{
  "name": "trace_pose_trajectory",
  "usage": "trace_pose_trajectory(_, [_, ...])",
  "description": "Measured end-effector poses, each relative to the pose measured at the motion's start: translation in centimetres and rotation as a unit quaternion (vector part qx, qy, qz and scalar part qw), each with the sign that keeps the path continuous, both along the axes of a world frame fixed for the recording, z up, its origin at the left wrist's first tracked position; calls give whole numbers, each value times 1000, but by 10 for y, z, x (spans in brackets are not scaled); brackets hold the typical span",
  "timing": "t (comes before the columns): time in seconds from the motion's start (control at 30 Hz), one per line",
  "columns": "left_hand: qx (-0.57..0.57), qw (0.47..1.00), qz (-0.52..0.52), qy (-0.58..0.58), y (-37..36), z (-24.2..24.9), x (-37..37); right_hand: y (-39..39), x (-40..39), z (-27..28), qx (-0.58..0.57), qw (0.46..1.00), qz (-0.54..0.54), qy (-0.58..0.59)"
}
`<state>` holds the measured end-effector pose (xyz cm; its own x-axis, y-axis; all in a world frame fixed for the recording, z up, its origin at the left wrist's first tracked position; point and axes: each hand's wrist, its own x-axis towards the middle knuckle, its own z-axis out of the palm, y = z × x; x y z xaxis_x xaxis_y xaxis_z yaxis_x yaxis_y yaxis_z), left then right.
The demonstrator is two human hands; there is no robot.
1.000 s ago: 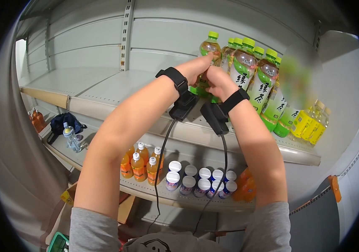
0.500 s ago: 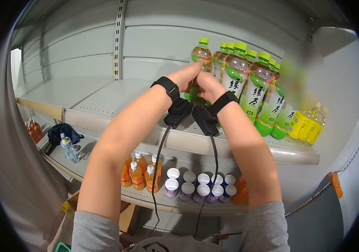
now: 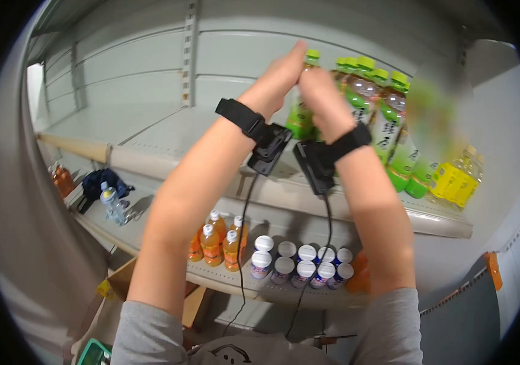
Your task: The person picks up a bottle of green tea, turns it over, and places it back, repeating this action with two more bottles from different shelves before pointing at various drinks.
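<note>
**Both hands around one green tea bottle at the top shelf**

The left hand (image 3: 275, 76) and the right hand (image 3: 323, 100) are raised together, pressed on the two sides of a green tea bottle (image 3: 302, 112). The fingers are closed around its upper part, so only the green cap and the lower label show between the palms. I judge two hands are used because the bottle is tall and stands far up — a grip from both sides keeps it upright.

The bottle is at the left end of a row of green tea bottles (image 3: 387, 115) on the upper shelf (image 3: 168, 131), near its front edge, just beside its neighbours. The left part of this shelf is bare.

Each wrist carries a black band with a small black device (image 3: 269, 149) and a cable hanging down.

On the lower shelf (image 3: 223, 280) — orange drink bottles (image 3: 220, 246) and white-capped bottles (image 3: 299, 267).
</note>
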<state>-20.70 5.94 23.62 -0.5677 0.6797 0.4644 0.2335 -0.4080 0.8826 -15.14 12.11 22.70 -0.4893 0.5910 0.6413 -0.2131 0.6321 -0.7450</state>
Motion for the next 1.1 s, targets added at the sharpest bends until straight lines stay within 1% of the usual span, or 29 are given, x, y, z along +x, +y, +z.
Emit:
trace_pose_trajectory(0.03, [32,999,12,5,-22,7,15,-15,12,8,70,997,-31,-31])
trace_pose_trajectory(0.07, [62,998,29,8,-47,8,32,-36,27,9,83,996,8,20])
trace_pose_trajectory(0.1, [118,992,11,41,-66,3,43,-46,32,3,108,991,40,74])
trace_pose_trajectory(0.13, [172,982,-7,75,-83,-8,49,-77,56,-6,46,986,142,77])
trace_pose_trajectory(0.17, [163,984,16,66,-98,-27,53,-92,65,-25,29,974,187,121])
trace_pose_trajectory(0.23, [253,961,46,98,-128,-68,67,-116,77,-68,12,952,266,153])
trace_pose_trajectory(0.27, [306,948,69,49,-135,-90,74,-132,87,-85,-51,936,312,155])
trace_pose_trajectory(0.3, [282,953,87,68,-142,-119,73,-146,94,-101,-117,945,291,96])
trace_pose_trajectory(0.33, [226,969,41,95,-162,-138,83,-152,94,-122,-121,936,321,77])
trace_pose_trajectory(0.37, [166,967,69,182,-172,-157,82,-155,90,-142,-97,925,363,64])
trace_pose_trajectory(0.4, [143,970,72,181,-175,-175,82,-156,84,-158,-73,911,403,52])
trace_pose_trajectory(0.43, [112,974,97,174,-179,-187,83,-159,78,-169,-77,904,417,49])
trace_pose_trajectory(0.47, [80,976,121,164,-182,-197,83,-161,73,-180,-99,900,423,40])
trace_pose_trajectory(0.57, [48,989,86,108,-188,-217,77,-168,70,-209,-173,888,425,6])
trace_pose_trajectory(0.63, [49,986,98,127,-188,-222,80,-171,71,-218,-204,886,416,-5])
trace_pose_trajectory(0.73, [54,983,101,143,-185,-231,84,-169,75,-228,-205,903,378,2])
trace_pose_trajectory(0.8, [61,991,39,116,-180,-236,86,-164,80,-235,-202,915,348,8])
trace_pose_trajectory(0.87, [58,990,42,122,-174,-238,92,-160,88,-240,-198,929,312,15])
trace_pose_trajectory(0.93, [46,996,-38,64,-168,-237,98,-155,98,-243,-172,945,276,19])
trace_pose_trajectory(0.97, [44,995,-54,67,-166,-238,100,-151,103,-244,-133,959,248,14])
trace_pose_trajectory(1.0, [41,995,-59,67,-160,-240,103,-150,110,-242,-136,960,243,16])
trace_pose_trajectory(1.07, [79,989,-69,107,-150,-244,108,-147,125,-238,-220,951,217,-14])
trace_pose_trajectory(1.1, [66,989,-66,112,-149,-240,110,-143,127,-244,-199,957,211,23])
